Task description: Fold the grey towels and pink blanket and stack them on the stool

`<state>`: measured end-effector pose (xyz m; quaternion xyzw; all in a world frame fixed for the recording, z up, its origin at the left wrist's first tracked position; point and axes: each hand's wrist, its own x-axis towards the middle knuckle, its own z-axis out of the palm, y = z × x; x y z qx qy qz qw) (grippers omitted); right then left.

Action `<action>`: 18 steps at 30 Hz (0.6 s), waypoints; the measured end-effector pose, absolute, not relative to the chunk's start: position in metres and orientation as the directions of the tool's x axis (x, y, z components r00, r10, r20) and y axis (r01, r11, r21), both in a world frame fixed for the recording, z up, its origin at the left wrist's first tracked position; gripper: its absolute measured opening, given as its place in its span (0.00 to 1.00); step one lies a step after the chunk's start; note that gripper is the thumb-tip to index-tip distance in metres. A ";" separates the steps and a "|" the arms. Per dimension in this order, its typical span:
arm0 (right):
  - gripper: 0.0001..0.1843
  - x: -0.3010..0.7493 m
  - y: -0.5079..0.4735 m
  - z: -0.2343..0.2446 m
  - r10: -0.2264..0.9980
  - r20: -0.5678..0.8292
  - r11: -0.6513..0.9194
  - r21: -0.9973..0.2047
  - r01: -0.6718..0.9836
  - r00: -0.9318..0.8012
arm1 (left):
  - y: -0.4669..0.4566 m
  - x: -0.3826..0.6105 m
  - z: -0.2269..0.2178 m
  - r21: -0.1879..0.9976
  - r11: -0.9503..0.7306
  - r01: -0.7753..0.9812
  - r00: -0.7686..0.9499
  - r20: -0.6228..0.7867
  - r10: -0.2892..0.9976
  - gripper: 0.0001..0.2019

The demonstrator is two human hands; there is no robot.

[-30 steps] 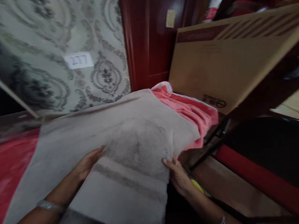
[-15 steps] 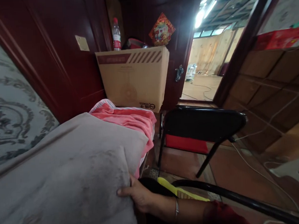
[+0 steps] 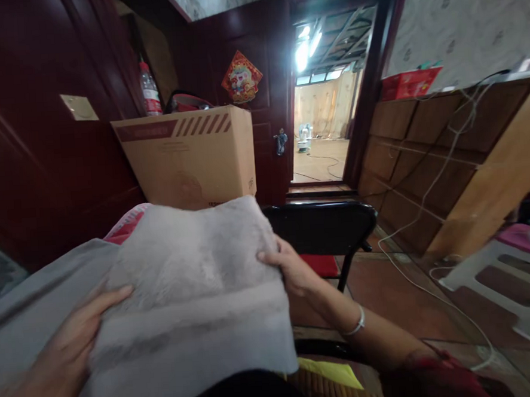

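A grey plush cloth [image 3: 192, 257] is held up in front of me, with a fold or seam across its lower part. My left hand [image 3: 78, 330] grips its left edge, thumb on top and fingers hidden behind it. On the right edge, my right hand [image 3: 291, 266] pinches the cloth in the same way, thumb on the near face. Flat grey fabric [image 3: 42, 296] lies behind and to the left, with a bit of pink cloth [image 3: 127, 225] showing past it.
A cardboard box [image 3: 186, 155] stands ahead, topped by a red-capped bottle [image 3: 149, 92]. Close on the right is a black folding chair [image 3: 320, 228]. A white plastic stool [image 3: 507, 279] and a loose cable [image 3: 436, 284] are farther right. Behind is an open doorway [image 3: 319, 141].
The grey cloth has been lifted off the flat grey fabric and raised toward the middle. Both hands now show on its edges. The view has turned right.
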<state>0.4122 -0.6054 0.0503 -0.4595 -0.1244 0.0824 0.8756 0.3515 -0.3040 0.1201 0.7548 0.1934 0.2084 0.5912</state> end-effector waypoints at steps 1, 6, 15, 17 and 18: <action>0.31 0.420 -0.629 0.059 0.186 0.173 0.542 -0.839 0.046 0.967 | -0.325 0.374 0.122 0.993 -0.105 0.063 0.894 -0.009 0.448 0.41; 0.26 0.460 -0.737 0.092 -0.112 0.244 0.358 -0.894 0.268 0.963 | -0.433 0.477 0.133 0.960 0.263 -0.098 0.995 0.096 0.019 0.40; 0.37 0.528 -0.876 0.085 -0.355 0.445 -0.385 -0.871 0.305 0.822 | -0.556 0.598 0.102 0.954 0.158 -0.254 0.945 0.280 -0.171 0.43; 0.34 0.533 -0.886 0.066 -0.361 0.486 -0.601 -0.774 0.199 0.796 | -0.565 0.609 0.089 0.931 -0.092 -0.354 0.933 0.345 -0.104 0.37; 0.32 0.534 -0.888 0.057 -0.352 0.494 -0.668 -0.728 0.157 0.795 | -0.567 0.612 0.084 0.886 -0.222 -0.407 0.914 0.392 -0.109 0.32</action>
